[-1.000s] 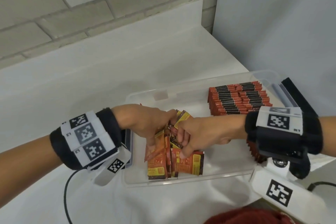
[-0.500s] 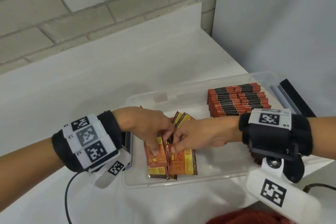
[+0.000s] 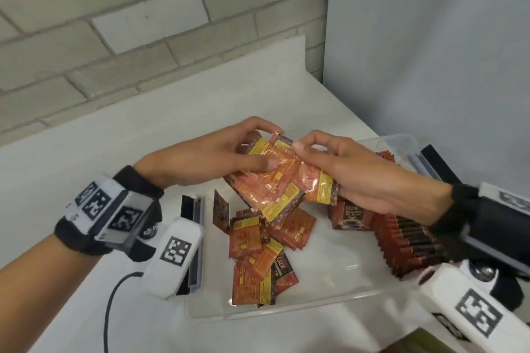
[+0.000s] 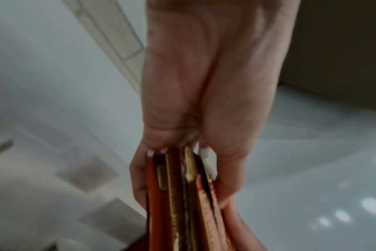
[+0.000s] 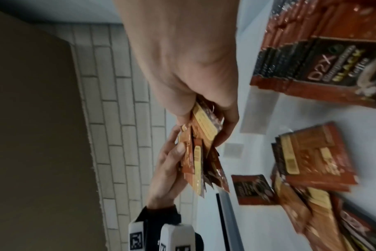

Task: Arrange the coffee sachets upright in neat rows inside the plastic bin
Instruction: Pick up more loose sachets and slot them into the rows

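Note:
Both hands hold one bundle of orange-red coffee sachets (image 3: 282, 183) lifted above the clear plastic bin (image 3: 286, 311). My left hand (image 3: 229, 152) grips its left end, thumb on top. My right hand (image 3: 338, 163) pinches the right end. The left wrist view shows the sachet edges (image 4: 182, 195) pressed between the fingers, and the right wrist view shows the same bundle (image 5: 202, 149) between both hands. Loose sachets (image 3: 258, 255) lie flat on the bin floor. An upright row of sachets (image 3: 407, 241) stands at the bin's right side.
The bin sits on a white table (image 3: 143, 129) against a brick wall (image 3: 114, 23), with a grey panel (image 3: 430, 37) to the right. Black latches (image 3: 192, 238) clip the bin's ends. A black cable (image 3: 111, 309) runs from my left wrist.
Both hands have risen out of the bin with a bundle of sachets gathered between them; before, they were low among the loose sachets on the bin floor.

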`<state>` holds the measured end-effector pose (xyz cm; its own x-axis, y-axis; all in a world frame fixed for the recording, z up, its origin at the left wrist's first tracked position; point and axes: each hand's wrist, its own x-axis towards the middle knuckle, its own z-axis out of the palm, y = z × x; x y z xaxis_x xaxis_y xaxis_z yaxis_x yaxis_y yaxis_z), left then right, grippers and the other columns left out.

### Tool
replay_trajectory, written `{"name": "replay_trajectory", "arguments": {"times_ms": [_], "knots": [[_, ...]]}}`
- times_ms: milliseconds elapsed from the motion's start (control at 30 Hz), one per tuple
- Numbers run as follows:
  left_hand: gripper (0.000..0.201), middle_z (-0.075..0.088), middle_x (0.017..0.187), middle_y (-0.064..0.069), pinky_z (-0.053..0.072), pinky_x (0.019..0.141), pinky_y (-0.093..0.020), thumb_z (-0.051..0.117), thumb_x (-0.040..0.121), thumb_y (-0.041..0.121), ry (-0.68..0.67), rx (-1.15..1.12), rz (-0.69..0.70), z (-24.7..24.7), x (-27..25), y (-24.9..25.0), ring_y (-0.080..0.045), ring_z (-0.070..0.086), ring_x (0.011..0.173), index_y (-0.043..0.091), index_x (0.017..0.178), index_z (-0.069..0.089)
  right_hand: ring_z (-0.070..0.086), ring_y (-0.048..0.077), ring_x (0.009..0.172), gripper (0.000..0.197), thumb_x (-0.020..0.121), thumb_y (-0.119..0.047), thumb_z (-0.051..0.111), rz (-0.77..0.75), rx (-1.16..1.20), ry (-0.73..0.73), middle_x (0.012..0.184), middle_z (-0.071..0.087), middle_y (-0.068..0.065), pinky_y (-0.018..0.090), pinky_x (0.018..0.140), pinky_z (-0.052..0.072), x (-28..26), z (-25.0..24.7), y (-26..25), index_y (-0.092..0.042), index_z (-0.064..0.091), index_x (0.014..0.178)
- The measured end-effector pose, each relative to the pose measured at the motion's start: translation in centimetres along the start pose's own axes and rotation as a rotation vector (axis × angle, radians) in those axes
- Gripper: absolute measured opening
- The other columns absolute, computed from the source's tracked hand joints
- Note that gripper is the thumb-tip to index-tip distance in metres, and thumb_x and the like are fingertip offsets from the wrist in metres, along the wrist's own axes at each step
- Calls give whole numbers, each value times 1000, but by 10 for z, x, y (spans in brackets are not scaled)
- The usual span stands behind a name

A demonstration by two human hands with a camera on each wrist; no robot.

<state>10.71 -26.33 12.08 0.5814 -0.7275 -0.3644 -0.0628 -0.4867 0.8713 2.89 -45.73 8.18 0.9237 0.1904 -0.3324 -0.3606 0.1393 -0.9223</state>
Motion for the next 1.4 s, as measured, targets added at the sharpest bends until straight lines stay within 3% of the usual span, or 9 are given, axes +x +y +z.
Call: {"name": "replay_trajectory", "arguments": {"times_ms": [300, 467, 600, 733, 933, 1067, 1200, 1300, 1400], "knots": [[47, 61, 111, -9, 57, 65, -23, 63, 79, 27, 41, -331, -23, 32, 36, 19, -15, 70, 82, 17, 124, 55, 72, 24, 91, 47, 70, -16, 73, -36, 103, 18, 101, 73, 15, 34, 82, 59, -20, -21, -5, -11, 58, 115], [71, 66, 120, -11, 53, 92, -36, 76, 57, 60, 1, -532, 68, 38, 39, 17, -25, 63, 112, 22, 116, 65, 72, 24, 93, 42, 73, -15, 69, -181, 142, 150, 101, 74, 13, 36, 84, 57, -27, -36, -14, -13, 61, 113], [90, 55, 137, -15, 41, 104, -56, 89, 54, 46, -111, -748, 135, 58, 46, 4, -33, 50, 128, 18, 131, 53, 72, 20, 90, 37, 80, -8, 66, -325, 264, 256, 99, 73, 7, 31, 76, 60, -25, -38, -17, -14, 58, 116], [61, 56, 137, -10, 44, 98, -61, 72, 76, 30, -137, -793, 219, 81, 52, 12, -30, 53, 126, 20, 133, 51, 69, 21, 101, 44, 89, -7, 60, -388, 208, 229, 105, 71, 5, 34, 81, 59, -24, -35, -15, -21, 53, 130], [33, 66, 121, -13, 54, 90, -48, 56, 85, 15, 15, -887, 251, 88, 65, 18, -28, 63, 112, 12, 116, 63, 70, 12, 96, 31, 94, -13, 57, -431, -61, 240, 104, 73, -2, 20, 77, 54, -25, -37, -16, -23, 60, 122], [32, 68, 118, -10, 55, 90, -43, 63, 82, 14, 42, -839, 288, 84, 71, 11, -29, 64, 110, 17, 113, 68, 66, 10, 94, 24, 87, -21, 68, -457, -345, 429, 107, 65, -3, 26, 79, 55, -22, -49, -16, -25, 69, 111], [51, 59, 130, -20, 46, 100, -52, 76, 75, 40, -27, -956, 274, 78, 73, 4, -42, 54, 120, 18, 121, 67, 64, -5, 81, 38, 86, -13, 69, -449, -364, 450, 107, 62, -6, 7, 63, 49, -21, -57, -18, -23, 63, 122], [55, 58, 131, -20, 45, 99, -55, 64, 85, 40, 67, -980, 201, 73, 73, 4, -41, 54, 121, 11, 130, 54, 63, 2, 92, 38, 84, -15, 72, -403, -455, 420, 101, 64, -15, 13, 78, 49, -23, -61, -17, -29, 63, 118], [45, 66, 121, -16, 48, 98, -52, 58, 84, 33, 172, -898, 154, 75, 73, 5, -32, 62, 113, 12, 123, 57, 63, -3, 84, 33, 82, -15, 73, -378, -493, 398, 96, 65, -15, 12, 76, 49, -22, -61, -16, -31, 63, 110]]}}
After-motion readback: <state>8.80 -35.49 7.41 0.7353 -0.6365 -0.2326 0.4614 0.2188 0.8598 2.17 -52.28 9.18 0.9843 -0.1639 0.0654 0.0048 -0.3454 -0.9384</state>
